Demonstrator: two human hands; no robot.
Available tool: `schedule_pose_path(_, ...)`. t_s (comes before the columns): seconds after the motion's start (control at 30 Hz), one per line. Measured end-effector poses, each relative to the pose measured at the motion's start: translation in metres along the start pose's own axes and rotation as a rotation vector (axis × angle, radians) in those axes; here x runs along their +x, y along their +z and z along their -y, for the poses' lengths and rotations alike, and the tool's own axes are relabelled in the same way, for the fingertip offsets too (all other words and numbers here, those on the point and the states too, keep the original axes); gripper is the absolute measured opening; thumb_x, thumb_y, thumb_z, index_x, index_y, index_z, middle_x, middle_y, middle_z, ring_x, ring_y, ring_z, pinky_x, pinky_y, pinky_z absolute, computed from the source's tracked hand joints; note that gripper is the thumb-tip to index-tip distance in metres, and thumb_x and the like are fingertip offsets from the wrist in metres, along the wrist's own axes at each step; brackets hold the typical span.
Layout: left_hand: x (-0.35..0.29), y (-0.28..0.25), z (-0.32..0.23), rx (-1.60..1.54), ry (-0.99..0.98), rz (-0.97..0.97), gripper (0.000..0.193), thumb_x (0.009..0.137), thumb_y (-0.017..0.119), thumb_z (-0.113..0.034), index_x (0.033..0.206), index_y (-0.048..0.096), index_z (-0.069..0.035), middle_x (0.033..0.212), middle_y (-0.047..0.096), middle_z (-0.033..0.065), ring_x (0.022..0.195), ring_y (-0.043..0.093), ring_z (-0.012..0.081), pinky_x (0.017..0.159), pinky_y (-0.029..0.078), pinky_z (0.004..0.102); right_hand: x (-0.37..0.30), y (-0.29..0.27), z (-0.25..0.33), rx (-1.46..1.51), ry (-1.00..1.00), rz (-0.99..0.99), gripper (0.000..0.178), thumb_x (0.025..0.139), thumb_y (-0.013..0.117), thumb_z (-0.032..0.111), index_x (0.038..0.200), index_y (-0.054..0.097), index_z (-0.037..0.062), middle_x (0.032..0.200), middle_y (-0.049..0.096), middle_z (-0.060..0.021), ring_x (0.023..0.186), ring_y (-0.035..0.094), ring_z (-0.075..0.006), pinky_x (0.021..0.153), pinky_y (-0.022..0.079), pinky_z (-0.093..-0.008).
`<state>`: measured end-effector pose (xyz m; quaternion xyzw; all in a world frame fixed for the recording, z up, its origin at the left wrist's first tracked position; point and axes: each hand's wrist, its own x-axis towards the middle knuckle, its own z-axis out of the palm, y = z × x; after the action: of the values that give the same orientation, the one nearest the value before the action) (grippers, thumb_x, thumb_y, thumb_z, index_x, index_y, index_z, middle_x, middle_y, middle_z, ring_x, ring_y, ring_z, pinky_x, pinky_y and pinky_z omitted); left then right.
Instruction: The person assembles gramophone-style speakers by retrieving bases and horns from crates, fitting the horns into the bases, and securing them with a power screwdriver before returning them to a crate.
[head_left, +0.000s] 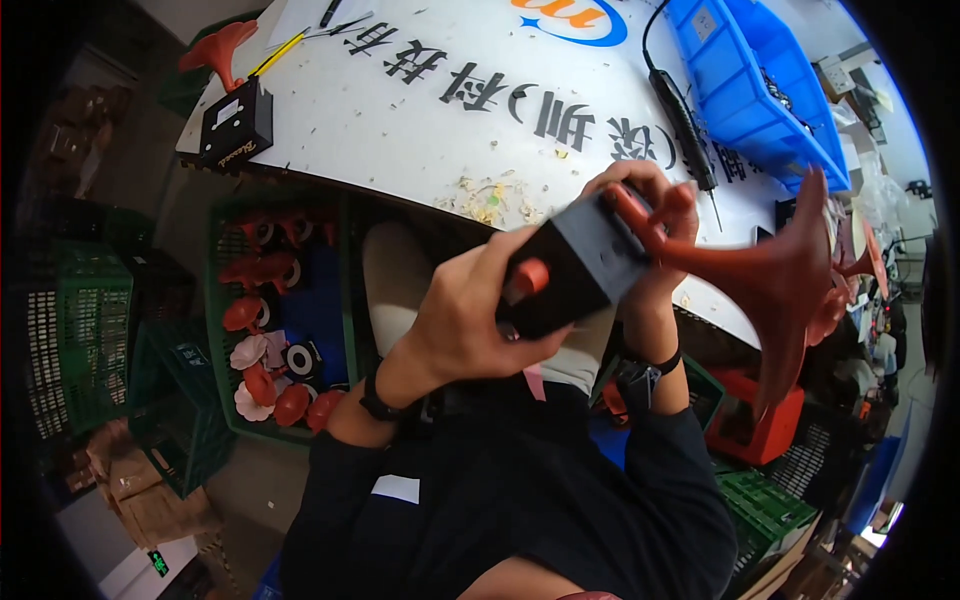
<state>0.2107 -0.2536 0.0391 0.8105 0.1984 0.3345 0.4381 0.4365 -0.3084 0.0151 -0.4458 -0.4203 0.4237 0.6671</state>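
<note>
Over my lap, in front of the table edge, I hold a small gramophone-shaped device tilted between both hands. Its black box (585,262) has a red knob (532,276) on the side towards my left hand. A curved red tube runs from the box into a wide red horn (770,275), which flares to the right. My left hand (455,312) wraps round the left end of the box. My right hand (652,298) grips around the far right side of the box near the tube, its fingers partly hidden.
Another gramophone-shaped device (238,125) stands at the table's left corner. A corded electric screwdriver (682,128) lies below a blue bin (735,98). Wood-coloured scraps (490,200) litter the white table (350,130). A green crate (346,300) at left holds several horns; a red box (765,425) sits right.
</note>
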Motion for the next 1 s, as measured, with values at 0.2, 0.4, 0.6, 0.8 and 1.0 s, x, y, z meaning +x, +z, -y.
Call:
schedule_pose_path(0.2, 0.009, 0.011, 0.003, 0.061, 0.189, -0.207, 0.082, 0.069, 0.092, -0.020, 0.137, 0.052, 0.003, 0.113, 0.068, 0.0219, 0.096, 0.071, 0.0402, 0.084, 0.059, 0.0426, -0.009, -0.001, -0.034, 0.460, 0.064, -0.231, 0.050, 0.108, 0.049, 0.044, 0.117, 0.056, -0.0046, 0.108, 0.066, -0.0142, 0.107, 0.065, -0.0245, 0.097, 0.054, -0.0389)
schedule_pose_path(0.4, 0.004, 0.014, -0.010, 0.169, 0.197, -0.188, 0.094, 0.067, 0.093, -0.018, 0.144, 0.043, 0.004, 0.129, 0.060, 0.0251, 0.113, 0.066, 0.0438, 0.095, 0.056, 0.0453, 0.007, 0.017, -0.031, 0.787, 0.077, 0.069, 0.106, 0.091, 0.029, 0.091, 0.113, 0.059, -0.0091, 0.103, 0.065, -0.0202, 0.097, 0.065, -0.0352, 0.090, 0.054, -0.0431)
schedule_pose_path(0.6, 0.014, 0.001, -0.001, 0.238, 0.254, -0.098, 0.092, 0.066, 0.091, -0.011, 0.141, 0.040, 0.006, 0.123, 0.054, 0.0264, 0.108, 0.060, 0.0466, 0.093, 0.053, 0.0471, 0.019, -0.001, -0.083, 0.541, -0.065, 0.103, 0.119, 0.085, 0.020, 0.099, 0.118, 0.060, -0.0083, 0.107, 0.065, -0.0189, 0.100, 0.065, -0.0294, 0.092, 0.052, -0.0387)
schedule_pose_path(0.8, 0.018, 0.009, -0.009, 0.163, 0.198, -0.106, 0.078, 0.071, 0.088, -0.012, 0.132, 0.042, 0.004, 0.116, 0.054, 0.0231, 0.101, 0.061, 0.0380, 0.087, 0.051, 0.0436, -0.006, 0.038, -0.023, 0.269, -0.190, -0.246, 0.093, 0.101, 0.028, 0.078, 0.141, 0.053, -0.0013, 0.127, 0.066, -0.0132, 0.115, 0.065, -0.0235, 0.102, 0.051, -0.0382)
schedule_pose_path(1.0, 0.016, 0.021, -0.022, 0.153, 0.229, -0.025, 0.080, 0.070, 0.091, -0.019, 0.129, 0.042, 0.004, 0.115, 0.053, 0.0172, 0.105, 0.059, 0.0282, 0.088, 0.051, 0.0389, -0.020, 0.024, 0.002, 0.230, -0.050, -0.150, 0.099, 0.103, 0.015, 0.077, 0.152, 0.049, -0.0019, 0.146, 0.059, -0.0132, 0.136, 0.054, -0.0221, 0.117, 0.038, -0.0374)
